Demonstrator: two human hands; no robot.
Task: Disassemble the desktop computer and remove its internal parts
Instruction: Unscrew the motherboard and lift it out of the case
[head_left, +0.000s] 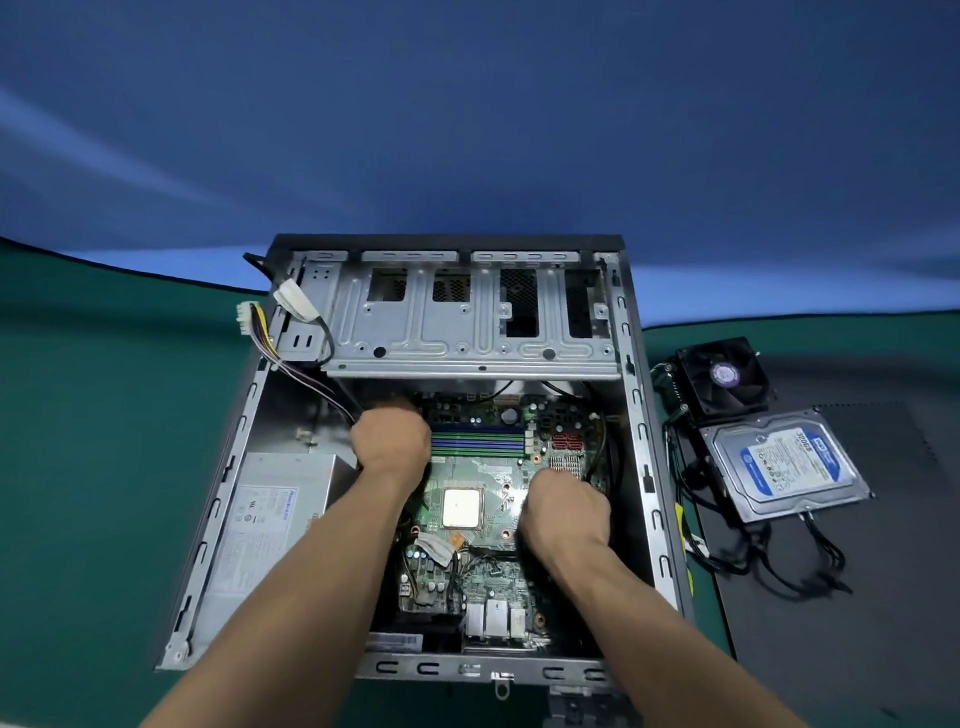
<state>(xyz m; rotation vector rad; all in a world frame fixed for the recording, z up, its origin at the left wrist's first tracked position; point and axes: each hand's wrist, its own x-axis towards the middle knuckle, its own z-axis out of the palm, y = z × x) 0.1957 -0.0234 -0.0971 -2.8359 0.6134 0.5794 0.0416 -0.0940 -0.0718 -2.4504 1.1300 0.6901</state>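
Curling out of sight, both hands' fingers reach the motherboard (467, 467).

The scene is lit evenly and fairly brightly from above. Pale streaks of glare are seen on the blue backdrop (467, 114) above the computer case (631, 364). Straight edges are bowed by wide-angle distortion, most strongly left of the case. Slight softness is noticed throughout; deep shadow is held inside the case.

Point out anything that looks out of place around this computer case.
A white power connector on its wire bundle hangs outside the case's far left wall. The fan and hard drive lie out on the black panel, amid loose cables. No damage shows.
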